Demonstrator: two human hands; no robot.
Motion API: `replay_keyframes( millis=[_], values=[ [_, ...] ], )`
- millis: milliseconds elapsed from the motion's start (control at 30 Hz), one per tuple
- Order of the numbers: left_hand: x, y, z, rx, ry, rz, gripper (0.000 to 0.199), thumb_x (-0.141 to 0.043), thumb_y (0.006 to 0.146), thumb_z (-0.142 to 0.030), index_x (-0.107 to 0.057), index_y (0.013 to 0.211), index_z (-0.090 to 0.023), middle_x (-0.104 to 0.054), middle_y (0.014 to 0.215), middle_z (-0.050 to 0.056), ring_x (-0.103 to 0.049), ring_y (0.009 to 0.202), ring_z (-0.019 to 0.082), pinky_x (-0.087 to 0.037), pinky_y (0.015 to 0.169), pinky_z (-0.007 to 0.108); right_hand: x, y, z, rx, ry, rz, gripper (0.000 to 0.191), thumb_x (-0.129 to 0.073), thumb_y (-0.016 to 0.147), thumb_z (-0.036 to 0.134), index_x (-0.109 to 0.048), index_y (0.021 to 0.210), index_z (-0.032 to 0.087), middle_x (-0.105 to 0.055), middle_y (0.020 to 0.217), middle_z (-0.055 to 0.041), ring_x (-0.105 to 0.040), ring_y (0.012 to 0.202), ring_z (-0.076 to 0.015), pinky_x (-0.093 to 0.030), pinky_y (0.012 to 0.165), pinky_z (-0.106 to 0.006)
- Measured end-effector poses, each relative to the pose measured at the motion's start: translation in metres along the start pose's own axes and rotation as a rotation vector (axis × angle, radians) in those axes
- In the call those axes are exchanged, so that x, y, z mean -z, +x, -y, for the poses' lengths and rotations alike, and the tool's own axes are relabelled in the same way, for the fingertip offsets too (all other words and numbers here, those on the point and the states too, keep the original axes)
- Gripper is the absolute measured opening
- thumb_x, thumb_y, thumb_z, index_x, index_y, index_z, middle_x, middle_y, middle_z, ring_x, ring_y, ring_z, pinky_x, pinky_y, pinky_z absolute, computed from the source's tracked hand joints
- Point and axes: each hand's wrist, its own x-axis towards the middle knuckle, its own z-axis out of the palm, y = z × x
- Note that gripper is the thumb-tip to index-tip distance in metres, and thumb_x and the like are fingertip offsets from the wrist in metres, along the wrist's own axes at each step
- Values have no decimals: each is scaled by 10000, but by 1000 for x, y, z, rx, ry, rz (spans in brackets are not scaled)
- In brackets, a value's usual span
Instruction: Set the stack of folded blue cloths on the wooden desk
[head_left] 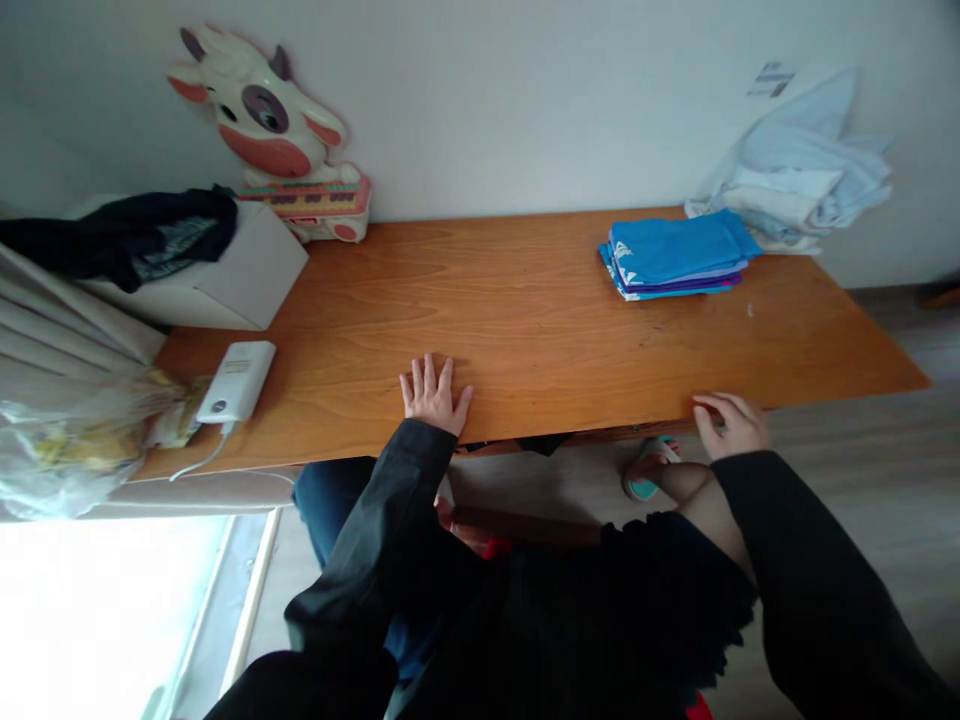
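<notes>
Both hands: left [433, 396] flat on table [540, 310], right [731, 424] curled at edge.

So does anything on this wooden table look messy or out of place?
Mostly tidy. The blue folded stack lies neat, but behind it a pale heap of clothes sits crumpled against the wall. A dark garment droops over the white box. Left hand lies flat on the table; right hand is at its edge.

Left hand [433, 395] lies flat, palm down, fingers spread and pointing to twelve o'clock, black sleeve trailing back toward seven. Right hand [729, 424] sits out at three o'clock, fingers curled and pointing toward nine, sleeve running to five.
</notes>
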Motion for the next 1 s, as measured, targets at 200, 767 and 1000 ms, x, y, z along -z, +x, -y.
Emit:
replay_keyframes(
  millis=[200, 767, 1000],
  values=[
    [-4, 2, 1, 31, -10, -1, 793, -609, 1104, -574, -556, 1764, -138, -313, 1920, 212, -216, 1820, 480, -125, 1473, 744, 36, -106, -48, -263, -255, -158, 361, -716, 964, 616, -856, 1046, 293, -773, 989, -207, -760, 1104, -571, -587, 988, -789],
    [-10, 1, 0, 50, 22, -47, 755, -645, 1082, -549, -610, 1729, -162, -358, 1910, 188, -275, 1810, 460, -157, 1482, 710, 4, -73, 56, -246, -213, 131, 347, -711, 960, 483, -859, 1173, 252, -735, 1397, -248, -610, 1359, -622, -505, 1013, -785],
    [-9, 1, 0, 61, -2, -46, 757, -667, 1065, -549, -614, 1725, -183, -356, 1916, 163, -263, 1815, 453, -155, 1481, 721, -11, -85, 77, -55, -260, 101, 294, -692, 1002, 433, -747, 781, 248, -769, 943, -136, -702, 1034, -424, -515, 907, -597]
  ],
)
